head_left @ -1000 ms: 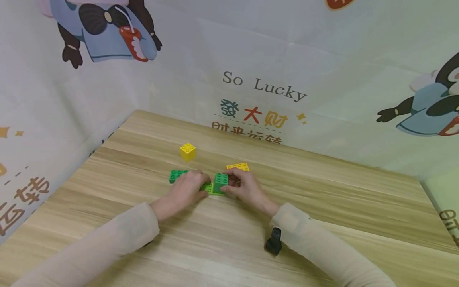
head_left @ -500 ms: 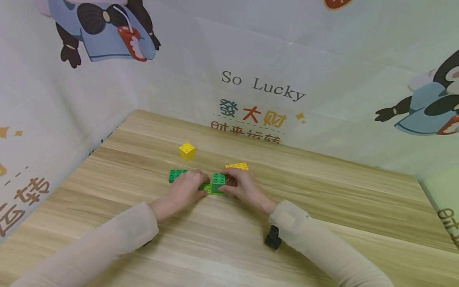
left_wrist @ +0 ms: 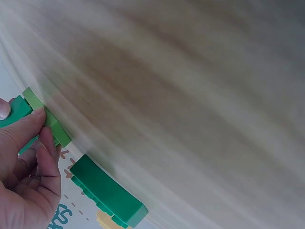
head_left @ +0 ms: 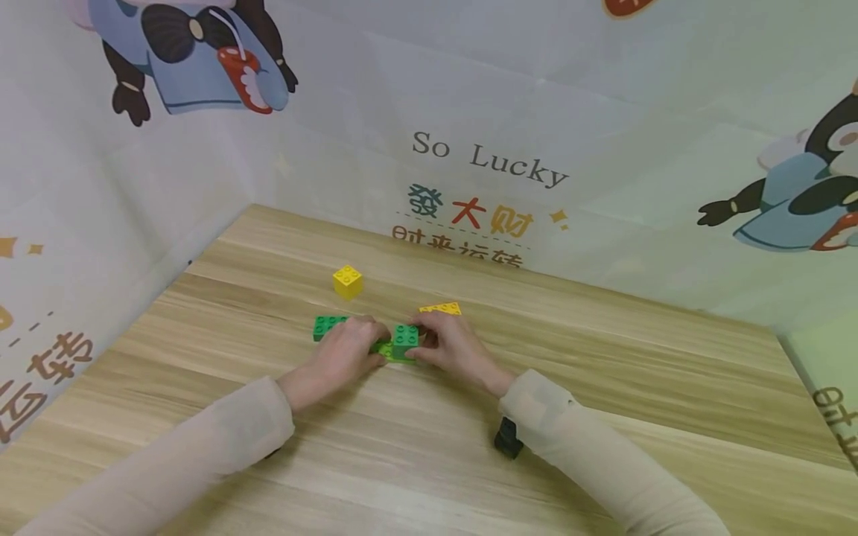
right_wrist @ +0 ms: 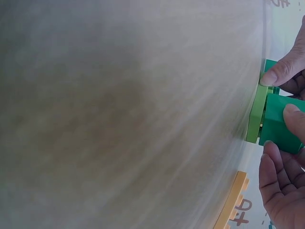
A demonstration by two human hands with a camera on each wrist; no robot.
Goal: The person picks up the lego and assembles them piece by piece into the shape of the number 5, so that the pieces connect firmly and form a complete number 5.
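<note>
Grn block (head_left: 405,339) over lt-grn plate (head_left: 385,352), both hands on.
Head: R hand (head_left: 452,344) grasps block above plate's R end, mid-worktop (head_left: 603,365); L hand (head_left: 343,348) at plate's L part. L wrist: L fingers (left_wrist: 46,164) pinch plate; dk-grn brick (left_wrist: 106,190) apart. R wrist: studded gap shows betw. block & plate, prob. not fully seated. Risk: uneven push could tilt block; slack L pinch, let plate skid.
</note>
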